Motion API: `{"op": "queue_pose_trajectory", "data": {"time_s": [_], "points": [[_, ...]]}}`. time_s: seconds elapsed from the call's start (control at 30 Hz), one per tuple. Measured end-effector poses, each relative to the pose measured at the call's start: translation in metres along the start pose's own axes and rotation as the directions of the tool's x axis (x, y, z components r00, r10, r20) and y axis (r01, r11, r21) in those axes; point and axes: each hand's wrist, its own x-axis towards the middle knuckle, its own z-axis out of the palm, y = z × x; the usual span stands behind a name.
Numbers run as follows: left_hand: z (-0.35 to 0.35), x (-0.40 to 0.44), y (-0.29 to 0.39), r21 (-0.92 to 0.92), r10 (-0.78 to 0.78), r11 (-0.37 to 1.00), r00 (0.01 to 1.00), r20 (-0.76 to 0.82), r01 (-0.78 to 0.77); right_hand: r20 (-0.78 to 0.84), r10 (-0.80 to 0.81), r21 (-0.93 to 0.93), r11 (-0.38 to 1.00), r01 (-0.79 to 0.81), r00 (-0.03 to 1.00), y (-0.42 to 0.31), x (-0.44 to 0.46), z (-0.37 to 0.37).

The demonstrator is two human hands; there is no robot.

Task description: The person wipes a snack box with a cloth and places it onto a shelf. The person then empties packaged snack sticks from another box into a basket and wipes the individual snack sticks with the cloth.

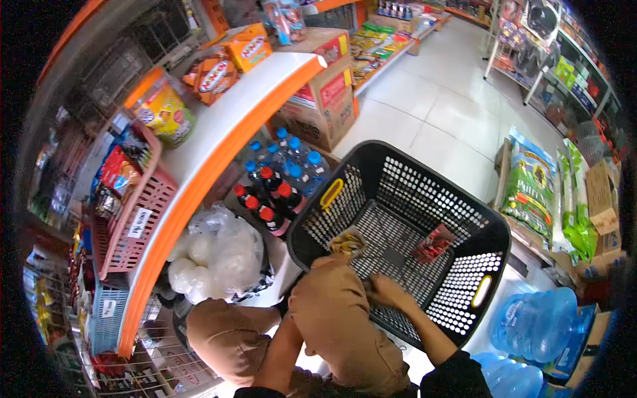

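A large black perforated basket [424, 174] with yellow handles stands in front of me. Inside it, a red packet [434, 244] lies toward the right, and a clear packet with yellowish contents [348, 243] shows at the near left, just beyond my knee. My right hand [385, 290] is at the basket's near side, its fingers partly hidden and dark; what they hold, if anything, I cannot make out. The left forearm goes down between my brown-clad knees, and the left hand is hidden behind the raised knee.
Left of the basket are red-capped bottles [271, 215], blue-capped bottles [315, 166] and a clear bag of white round items [215, 255]. An orange-edged shelf [219, 136] juts out at left. Large blue water bottles [537, 325] and a green sack [529, 186] stand at right.
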Motion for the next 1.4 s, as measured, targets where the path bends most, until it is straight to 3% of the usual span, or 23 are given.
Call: {"op": "queue_pose_trajectory", "data": {"time_s": [0.1, 0.2, 0.3, 0.53, 0.63, 0.83, 0.87, 0.97, 1.07, 1.17, 1.4], "points": [[-0.002, -0.005, 0.000, -0.015, 0.002, 1.000, 1.000, -0.008, -0.002, 0.041, 0.048, -0.180, 0.983, -0.040, 0.998, -0.024, -0.020, -0.018], [-0.003, -0.007, 0.000, -0.030, 0.003, 1.000, 1.000, -0.010, -0.003, 0.204, 0.135, -0.260, 0.962, -0.079, 0.970, -0.018, -0.016, -0.022], [0.000, -0.010, -0.004, -0.032, 0.003, 0.999, 1.000, -0.013, -0.003, 0.228, 0.155, -0.214, 0.971, -0.106, 0.961, -0.017, -0.019, -0.031], [0.001, -0.009, -0.005, -0.001, 0.002, 1.000, 1.000, -0.010, -0.002, 0.257, 0.151, -0.243, 0.966, -0.087, 0.955, -0.019, -0.018, -0.033], [0.000, -0.006, -0.004, 0.029, 0.010, 1.000, 1.000, -0.004, -0.010, 0.176, -0.007, -0.342, 0.937, 0.068, 0.984, 0.000, -0.014, -0.003], [-0.004, 0.002, -0.001, 0.080, 0.011, 0.997, 1.000, 0.000, -0.011, 0.166, 0.015, -0.158, 0.987, 0.012, 0.986, 0.003, -0.019, 0.000], [-0.003, 0.006, 0.000, 0.085, 0.012, 0.996, 1.000, 0.006, -0.013, 0.300, 0.187, -0.300, 0.949, -0.093, 0.936, -0.015, -0.010, -0.017], [-0.003, 0.012, 0.002, 0.107, 0.017, 0.994, 1.000, 0.025, -0.020, 0.195, 0.035, -0.341, 0.939, 0.034, 0.980, -0.029, -0.027, -0.031], [0.002, 0.018, 0.005, 0.121, 0.024, 0.992, 0.999, 0.039, -0.029, 0.228, 0.002, -0.211, 0.976, 0.047, 0.974, -0.018, -0.018, -0.011], [0.006, 0.021, 0.004, 0.129, 0.025, 0.991, 0.999, 0.043, -0.031, 0.271, 0.031, -0.179, 0.984, 0.018, 0.962, -0.033, -0.026, -0.037], [0.004, 0.021, 0.009, 0.121, 0.036, 0.992, 0.999, 0.035, -0.040, 0.176, -0.007, -0.161, 0.986, 0.036, 0.984, -0.025, -0.024, -0.019]]}}
